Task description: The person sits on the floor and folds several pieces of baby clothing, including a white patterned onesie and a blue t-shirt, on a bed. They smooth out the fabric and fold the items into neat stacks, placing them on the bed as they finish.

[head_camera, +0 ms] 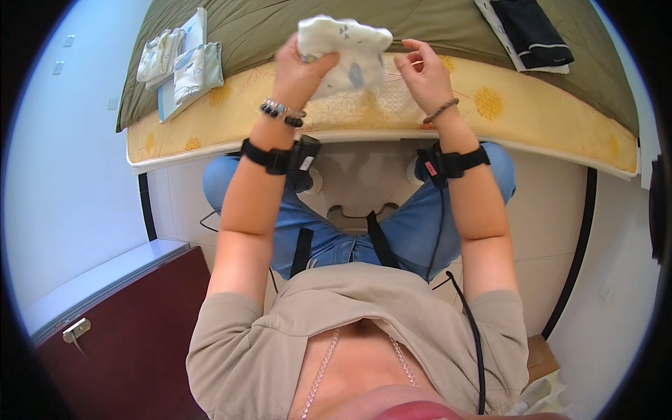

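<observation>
Above the bed's front edge my left hand point(307, 68) grips a white patterned cloth point(354, 58) by its left side, the thumb lying over it. The cloth looks folded and bears grey and blue shapes; its lower part is blurred. Just right of it is my right hand point(424, 71), apart from the cloth, with its fingers curled and nothing seen between them. Beneath both hands lies a yellow mattress point(488, 105) with a flower pattern, partly covered by an olive-green quilt point(430, 23).
Folded patterned baby clothes point(189, 73) and a flat light-blue and white item point(170, 105) lie at the bed's left. Black folded clothing point(535, 37) rests on white fabric at the right. A dark red door point(126, 325) stands at lower left. A cable hangs by my right arm.
</observation>
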### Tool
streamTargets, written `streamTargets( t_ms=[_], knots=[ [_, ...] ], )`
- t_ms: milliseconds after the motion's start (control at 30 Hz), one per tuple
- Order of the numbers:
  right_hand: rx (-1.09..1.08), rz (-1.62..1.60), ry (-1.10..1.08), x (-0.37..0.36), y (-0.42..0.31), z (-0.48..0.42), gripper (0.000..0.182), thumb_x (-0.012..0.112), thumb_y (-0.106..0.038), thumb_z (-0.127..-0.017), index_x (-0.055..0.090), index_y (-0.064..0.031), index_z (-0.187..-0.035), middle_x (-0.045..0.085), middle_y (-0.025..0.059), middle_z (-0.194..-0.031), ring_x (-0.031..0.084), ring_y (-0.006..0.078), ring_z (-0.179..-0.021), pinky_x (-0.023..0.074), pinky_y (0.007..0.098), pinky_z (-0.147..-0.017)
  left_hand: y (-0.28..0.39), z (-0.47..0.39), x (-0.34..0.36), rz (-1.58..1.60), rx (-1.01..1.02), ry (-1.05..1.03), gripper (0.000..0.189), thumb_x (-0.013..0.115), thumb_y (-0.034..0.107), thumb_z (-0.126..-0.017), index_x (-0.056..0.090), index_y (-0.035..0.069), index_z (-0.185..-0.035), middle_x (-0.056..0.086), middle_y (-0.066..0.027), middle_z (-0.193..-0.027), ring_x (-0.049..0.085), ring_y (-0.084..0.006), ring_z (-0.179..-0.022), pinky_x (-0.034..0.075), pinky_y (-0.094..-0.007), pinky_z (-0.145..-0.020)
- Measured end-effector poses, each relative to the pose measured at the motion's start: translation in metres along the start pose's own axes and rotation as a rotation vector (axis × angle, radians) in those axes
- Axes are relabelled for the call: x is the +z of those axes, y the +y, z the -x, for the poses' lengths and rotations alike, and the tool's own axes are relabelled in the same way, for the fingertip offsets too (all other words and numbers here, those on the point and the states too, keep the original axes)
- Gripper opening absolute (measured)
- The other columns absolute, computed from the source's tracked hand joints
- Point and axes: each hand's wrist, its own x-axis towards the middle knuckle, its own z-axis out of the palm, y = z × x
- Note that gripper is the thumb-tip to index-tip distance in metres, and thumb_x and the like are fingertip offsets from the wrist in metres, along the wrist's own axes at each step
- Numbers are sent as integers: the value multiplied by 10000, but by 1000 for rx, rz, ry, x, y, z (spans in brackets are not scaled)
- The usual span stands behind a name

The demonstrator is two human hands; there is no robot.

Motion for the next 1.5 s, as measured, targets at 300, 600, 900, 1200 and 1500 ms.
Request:
streamTargets(
  t_ms=[300,600,900,1200,1500],
  knots=[
    [715,-807,-346,14,5,8,376,406,-325,-929,473,-101,-1223,610,67,-978,597,148,-822,504,301,-734,-19,60,22,-1104,713,-211,372,703,119,-626,567,106,-972,606,-94,-1048,592,-260,-913,495,-350,-746],
    [398,-235,-467,19,29,-5,343,440,-186,-912,449,-83,-1239,612,40,-927,603,110,-782,510,259,-676,-29,82,14,-800,492,16,283,681,167,-721,617,82,-983,581,-114,-1108,555,-296,-998,475,-352,-810],
    [16,189,-250,22,31,-14,222,538,-179,-813,586,-31,-970,624,79,-773,604,158,-695,473,271,-612,-38,92,55,-1118,316,-113,656,498,560,-792,396,193,-1326,327,-148,-1383,261,-386,-1274,196,-626,-926],
    [-74,234,-12,23,32,-7,196,554,-199,-743,601,-36,-842,623,164,-772,601,328,-767,481,394,-692,-44,90,67,-1213,240,-38,813,453,670,-751,344,126,-1346,300,-231,-1371,249,-403,-1279,203,-656,-902],
    [-117,267,-154,14,30,6,321,588,-190,-765,516,-18,-1026,596,166,-707,589,312,-673,478,394,-628,-33,86,77,-1047,249,101,562,617,354,-693,528,69,-1169,458,-170,-1222,413,-344,-1127,294,-559,-893]
  ],
)
